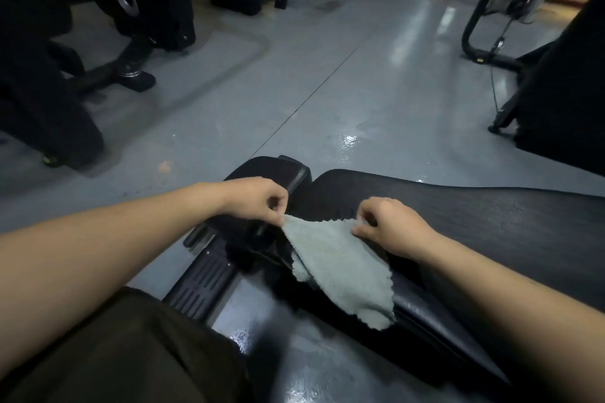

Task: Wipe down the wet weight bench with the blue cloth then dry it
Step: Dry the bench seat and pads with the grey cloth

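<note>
Both hands are on the cloth, each pinching a corner of its top edge. The left hand [258, 199] has thumb and forefinger closed on the left corner, out over the gap beside the bench's end; the right hand [389, 222] has its fingers closed on the right corner, over the black pad itself. Between them the blue cloth [340, 271] hangs stretched along that top edge and drapes down toward the person, its lower flap falling over the near edge of the weight bench [491, 216] and ending in a loose, scalloped tip. So the cloth's held edge runs roughly left to right, across the short end of the pad, while the pad's long run stretches away to the right. That is what the next move seems to turn on: most of the pad lies off to the right of the fingers, and the right hand is the nearer one to it. I would guess the cloth is being opened out or refolded before being pressed flat and drawn rightward along the pad. Whether the pad is wet or already wiped is hard to tell in this dim light, though the grey floor [350, 141] beyond shows a shiny wet patch.
</note>
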Demonstrator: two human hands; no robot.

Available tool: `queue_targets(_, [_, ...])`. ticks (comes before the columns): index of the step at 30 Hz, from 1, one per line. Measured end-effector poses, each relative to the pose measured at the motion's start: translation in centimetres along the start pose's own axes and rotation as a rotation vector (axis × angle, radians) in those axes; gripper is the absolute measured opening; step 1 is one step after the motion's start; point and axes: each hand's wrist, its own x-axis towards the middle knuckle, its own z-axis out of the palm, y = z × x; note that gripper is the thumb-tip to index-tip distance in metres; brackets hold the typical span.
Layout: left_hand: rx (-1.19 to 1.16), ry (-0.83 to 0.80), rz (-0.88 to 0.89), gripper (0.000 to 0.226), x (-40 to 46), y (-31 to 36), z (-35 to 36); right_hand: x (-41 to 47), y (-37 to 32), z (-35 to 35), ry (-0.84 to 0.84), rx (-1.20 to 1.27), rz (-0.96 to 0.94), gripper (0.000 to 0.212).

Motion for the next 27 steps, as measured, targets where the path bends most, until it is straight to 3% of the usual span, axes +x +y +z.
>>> queue_targets(6, [-0.323, 0.095, -0.072, 0.02, -2.6, -6.9, -0.4, 5.4, -3.4, 2.5, -0.006, 0.186, 0.044, 0.022])
queue_targets(15, [-0.476, 0.292, -0.213, 0.014, -2.2, -13.3, -1.0, 12.9, -7.5, 6.0, 0.044, 0.24, -0.042, 0.01])
queue_targets(19, [-0.38, 0.372, -0.295, 0.01, -0.5, -15.4, -1.8, 14.9, -7.7, 6.7, 0.083, 0.238, -0.048, 0.008])
queue_targets(22, [-0.174, 0.499, -0.361, 0.015, 0.5, -15.0, 0.1, 15.2, -7.3, 6.9, 0.096, 0.183, -0.058, 0.012])
queue_targets(25, [-0.086, 0.623, -0.196, 0.025, 0.4, -11.8, 3.3, 13.9, -6.4, 6.6, 0.078, 0.043, -0.11, 0.038])
queue_targets(27, [-0.089, 0.553, -0.074, 0.034, 0.0, -9.8, 5.4, 12.0, -5.5, 6.2, 0.098, -0.062, -0.153, 0.046])
